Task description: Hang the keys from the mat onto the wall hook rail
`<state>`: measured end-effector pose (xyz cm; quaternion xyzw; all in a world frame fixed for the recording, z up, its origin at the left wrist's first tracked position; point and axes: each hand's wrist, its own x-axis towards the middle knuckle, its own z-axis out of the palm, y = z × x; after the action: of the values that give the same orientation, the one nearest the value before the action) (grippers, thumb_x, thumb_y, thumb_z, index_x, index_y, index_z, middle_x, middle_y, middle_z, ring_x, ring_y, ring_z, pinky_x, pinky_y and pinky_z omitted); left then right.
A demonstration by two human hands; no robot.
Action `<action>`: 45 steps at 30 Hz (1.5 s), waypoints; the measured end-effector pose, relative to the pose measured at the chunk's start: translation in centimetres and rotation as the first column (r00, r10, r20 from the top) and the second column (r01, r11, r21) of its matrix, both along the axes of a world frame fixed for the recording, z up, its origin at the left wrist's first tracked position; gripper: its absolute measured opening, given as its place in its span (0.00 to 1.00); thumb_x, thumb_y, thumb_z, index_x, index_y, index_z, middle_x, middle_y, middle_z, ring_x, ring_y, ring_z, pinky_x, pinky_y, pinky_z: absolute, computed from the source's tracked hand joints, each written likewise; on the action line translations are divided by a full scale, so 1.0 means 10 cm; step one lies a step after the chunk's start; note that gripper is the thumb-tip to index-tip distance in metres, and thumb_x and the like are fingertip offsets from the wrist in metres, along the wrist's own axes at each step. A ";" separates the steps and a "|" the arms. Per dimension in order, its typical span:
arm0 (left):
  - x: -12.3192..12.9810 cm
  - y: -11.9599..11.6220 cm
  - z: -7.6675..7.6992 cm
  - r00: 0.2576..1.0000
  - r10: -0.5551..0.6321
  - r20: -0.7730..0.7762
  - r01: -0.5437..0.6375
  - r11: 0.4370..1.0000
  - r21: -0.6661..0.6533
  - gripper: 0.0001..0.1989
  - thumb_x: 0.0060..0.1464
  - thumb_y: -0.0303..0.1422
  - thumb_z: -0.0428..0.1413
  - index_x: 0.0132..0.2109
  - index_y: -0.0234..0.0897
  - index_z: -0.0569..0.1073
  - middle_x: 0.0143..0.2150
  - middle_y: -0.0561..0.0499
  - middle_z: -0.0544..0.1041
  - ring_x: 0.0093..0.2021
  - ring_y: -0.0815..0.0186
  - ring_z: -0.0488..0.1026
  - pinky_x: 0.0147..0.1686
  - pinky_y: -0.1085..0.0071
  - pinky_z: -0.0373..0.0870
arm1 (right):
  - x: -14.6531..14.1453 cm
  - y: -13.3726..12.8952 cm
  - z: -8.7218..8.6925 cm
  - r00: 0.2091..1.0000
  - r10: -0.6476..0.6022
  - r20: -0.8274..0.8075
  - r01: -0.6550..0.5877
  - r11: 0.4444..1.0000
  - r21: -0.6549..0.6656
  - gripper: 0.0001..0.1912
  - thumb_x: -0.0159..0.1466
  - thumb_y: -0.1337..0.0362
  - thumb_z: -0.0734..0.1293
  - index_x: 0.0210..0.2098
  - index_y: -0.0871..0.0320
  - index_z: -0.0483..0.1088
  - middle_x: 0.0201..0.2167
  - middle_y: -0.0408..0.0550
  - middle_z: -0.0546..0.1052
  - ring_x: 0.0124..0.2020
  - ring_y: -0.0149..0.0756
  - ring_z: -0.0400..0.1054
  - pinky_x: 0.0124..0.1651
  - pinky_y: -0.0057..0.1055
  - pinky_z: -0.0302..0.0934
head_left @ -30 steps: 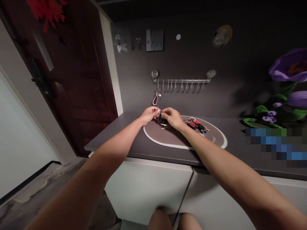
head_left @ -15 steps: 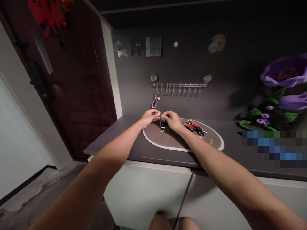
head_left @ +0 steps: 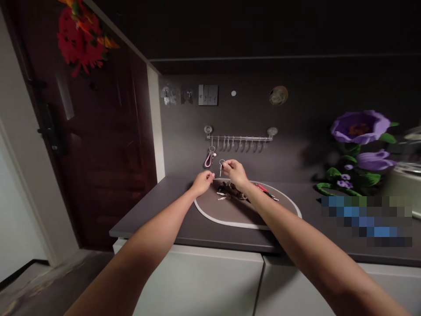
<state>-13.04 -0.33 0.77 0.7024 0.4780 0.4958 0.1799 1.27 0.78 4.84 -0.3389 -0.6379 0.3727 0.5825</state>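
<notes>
My right hand [head_left: 235, 172] is raised above the back edge of an oval brown mat [head_left: 230, 224], pinching a small metal ring with a single slim key [head_left: 221, 167] hanging from it. My left hand [head_left: 202, 183] is just left of that key, apart from it, its fingertips closed together with nothing visible in them. A bunch of metal keys [head_left: 228, 191] lies on the mat below my hands. A red key fob [head_left: 261, 188] lies to the right, partly hidden by my right forearm.
The mat sits on a dark grey countertop [head_left: 154, 210] above white cabinet doors [head_left: 197, 281]. A pink loop keychain [head_left: 208, 160] hangs from a wall hook rail [head_left: 239, 138] just above my hands. A dark red door [head_left: 98, 175] stands to the left.
My hands have come apart, and the right one has lifted the ring and key up and away from the left. The view has tilted upward, showing more wall.
</notes>
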 end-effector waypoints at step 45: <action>-0.07 0.02 0.03 0.930 0.127 -0.346 -0.077 0.985 0.156 0.09 0.53 0.30 0.47 0.34 0.34 0.71 0.30 0.50 0.73 0.31 0.68 0.66 0.33 0.73 0.60 | -0.29 0.43 0.44 0.985 -0.060 -0.161 -0.001 0.936 -0.352 0.08 0.55 0.77 0.57 0.24 0.60 0.59 0.18 0.40 0.66 0.20 0.23 0.65 0.33 0.29 0.66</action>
<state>-13.72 -0.11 1.07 0.7653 0.5025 0.4020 0.0150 -1.66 5.04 9.25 -0.4140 -0.5041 0.4990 0.5705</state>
